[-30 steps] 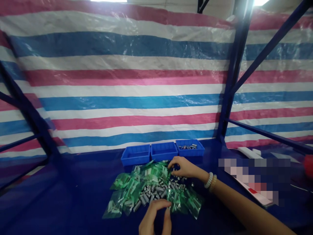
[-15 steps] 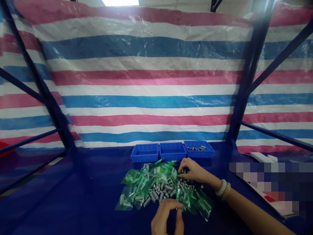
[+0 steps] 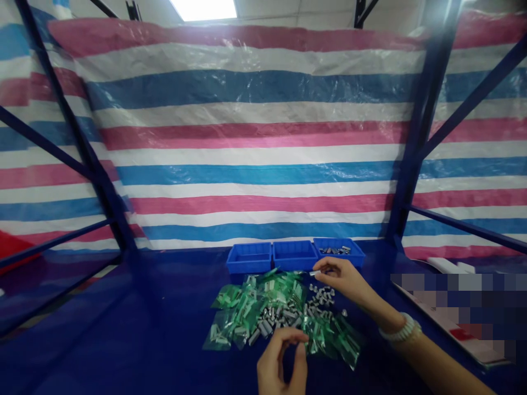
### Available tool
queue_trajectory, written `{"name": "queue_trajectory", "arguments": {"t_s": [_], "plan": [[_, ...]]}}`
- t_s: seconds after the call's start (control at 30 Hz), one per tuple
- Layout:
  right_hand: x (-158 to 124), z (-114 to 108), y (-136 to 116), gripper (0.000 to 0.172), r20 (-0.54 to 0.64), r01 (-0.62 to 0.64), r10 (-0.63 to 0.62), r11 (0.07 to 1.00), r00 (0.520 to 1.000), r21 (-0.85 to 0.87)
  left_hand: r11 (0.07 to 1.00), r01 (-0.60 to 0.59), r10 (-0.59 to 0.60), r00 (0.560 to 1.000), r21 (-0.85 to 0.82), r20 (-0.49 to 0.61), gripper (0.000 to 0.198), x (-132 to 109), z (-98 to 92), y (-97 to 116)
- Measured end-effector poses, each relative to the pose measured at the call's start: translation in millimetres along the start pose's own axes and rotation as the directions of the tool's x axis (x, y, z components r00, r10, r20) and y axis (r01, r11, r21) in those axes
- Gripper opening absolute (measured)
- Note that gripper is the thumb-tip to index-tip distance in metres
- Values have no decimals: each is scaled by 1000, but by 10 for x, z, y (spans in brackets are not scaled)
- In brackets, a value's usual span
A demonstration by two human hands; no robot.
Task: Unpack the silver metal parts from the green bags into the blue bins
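Head camera: the right hand [image 3: 346, 280], low over the right side of the heap half a second ago, is now raised to the front of the right-hand blue bin [image 3: 357, 260], right of centre in the frame; its thumb and forefinger pinch a small metal piece [image 3: 314, 273], which shows clear of the heap; loose bits [image 3: 323, 296] that the hand covered earlier are now in sight below it. The left hand [image 3: 282, 359] keeps much the same curl at bottom centre, thumb and forefinger tips close together; whether they grip anything I cannot tell. Metal pieces [image 3: 280, 317] lie among green-tinted bags [image 3: 242, 312] at lower centre; single parts inside the bags blur together. The right hand hides part of the bin's front wall; the left wrist is cut off by the bottom edge; blocky blurring masks most of a pale object [image 3: 486, 351] at lower right; a red thing [image 3: 14, 247] is cropped at far left.
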State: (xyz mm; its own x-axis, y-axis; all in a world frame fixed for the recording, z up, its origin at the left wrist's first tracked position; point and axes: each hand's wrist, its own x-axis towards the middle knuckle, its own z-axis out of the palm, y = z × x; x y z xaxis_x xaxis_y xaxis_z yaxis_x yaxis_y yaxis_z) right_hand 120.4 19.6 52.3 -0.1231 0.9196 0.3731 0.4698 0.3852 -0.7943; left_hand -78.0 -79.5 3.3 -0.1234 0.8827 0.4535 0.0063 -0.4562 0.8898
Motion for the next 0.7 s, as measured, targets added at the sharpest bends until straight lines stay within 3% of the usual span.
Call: {"name": "queue_trajectory", "arguments": {"t_s": [0.13,0.2,0.3,0.4,0.53,0.7], "plan": [[-425,200,-382,16,2,16,-17,961,1000,275,940,277,-256,959,-198,125,34,157,-61,206],[-628,336,-563,14,-25,43,-37,940,999,338,894,358,-310,928,-269,205,37,216,-80,294],[-817,479,-743,14,-45,46,-32,932,998,360,850,411,-347,908,-330,237,34,236,-118,380],[-898,516,-802,22,-57,53,-32,899,998,435,843,407,-344,910,-352,230,29,194,-174,430],[-977,492,-772,25,-61,-21,71,807,996,590,884,300,-252,952,-359,176,21,118,-199,485],[-1085,474,-741,45,33,-112,115,805,993,582,913,236,-180,965,-332,192,18,49,-125,505]]}}
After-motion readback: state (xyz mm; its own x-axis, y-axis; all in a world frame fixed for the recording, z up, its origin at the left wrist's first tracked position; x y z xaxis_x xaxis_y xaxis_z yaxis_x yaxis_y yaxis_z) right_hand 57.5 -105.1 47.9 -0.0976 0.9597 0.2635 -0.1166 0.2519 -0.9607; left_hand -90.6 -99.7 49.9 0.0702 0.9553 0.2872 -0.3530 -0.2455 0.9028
